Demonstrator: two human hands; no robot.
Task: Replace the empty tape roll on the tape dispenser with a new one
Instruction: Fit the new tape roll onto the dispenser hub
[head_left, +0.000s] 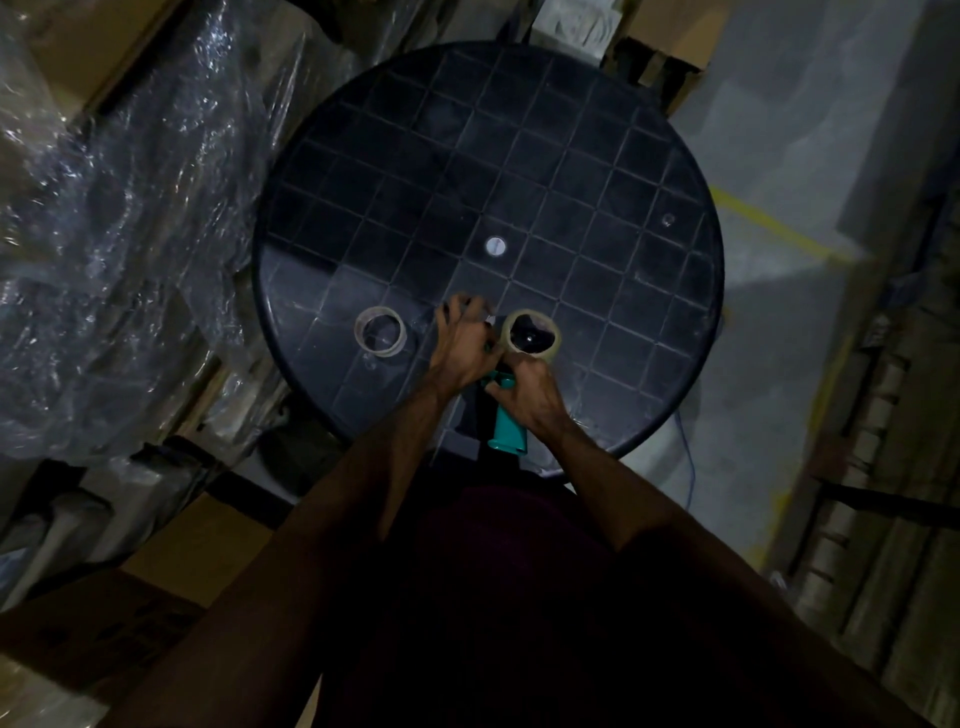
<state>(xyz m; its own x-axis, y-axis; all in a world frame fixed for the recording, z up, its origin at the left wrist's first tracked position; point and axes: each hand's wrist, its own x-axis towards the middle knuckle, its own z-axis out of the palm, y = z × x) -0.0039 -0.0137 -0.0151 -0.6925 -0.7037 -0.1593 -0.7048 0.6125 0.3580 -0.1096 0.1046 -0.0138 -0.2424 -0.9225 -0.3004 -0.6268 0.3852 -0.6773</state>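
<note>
a round black table (571, 156) with a grid of grooves fills the middle of the view, and both hands work at its near edge. the right hand (532, 387) is curled round the teal dispenser (506, 428), gripping it high on the handle, with the handle's butt end sticking out below the hand toward the person. a roll (531, 334) with a tan rim sits at the dispenser's head, just above the right hand and touching its knuckles; in this dim light it is hard to tell whether the roll is fully seated on the hub. the left hand (462, 340) is just left of that roll, its fingers bent and bunched at the dispenser's front end, apparently pinching something small there, though what it holds is too dark to make out. a second ring, the core (380, 331), pale and thin-walled, lies flat on the table to the left of the left hand, apart from it. a small white disc (495, 246) marks the table's centre. crumpled clear plastic sheet (119, 208) lies heaped to the left of the table, and a yellow line (769, 223) runs across the grey floor on the right.
</note>
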